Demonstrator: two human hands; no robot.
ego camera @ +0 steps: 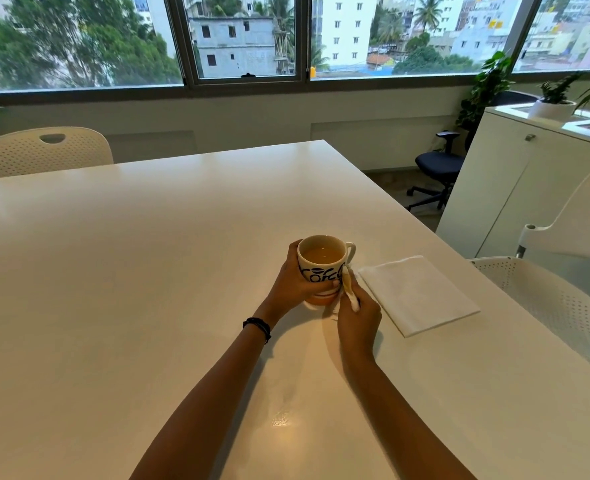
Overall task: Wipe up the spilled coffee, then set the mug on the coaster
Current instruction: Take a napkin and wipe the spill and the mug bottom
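Ceramic mug (323, 268): on the white table (148, 271), part full of pale brown drink.
Left hand (295, 280): wrapped around the mug's side.
Right hand (357, 318): closed on a stained tissue (349, 289) against the mug.
Progress: wiping seems underway; no coaster visible, only a folded napkin (418, 294) beside.
Writing: dark blue lettering, partly hidden, unreadable.

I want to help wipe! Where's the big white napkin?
In the head view, the folded white napkin lies flat on the table, just right of the mug.

White mug (322, 268) with dark blue lettering, orange base; white napkin (420, 294).
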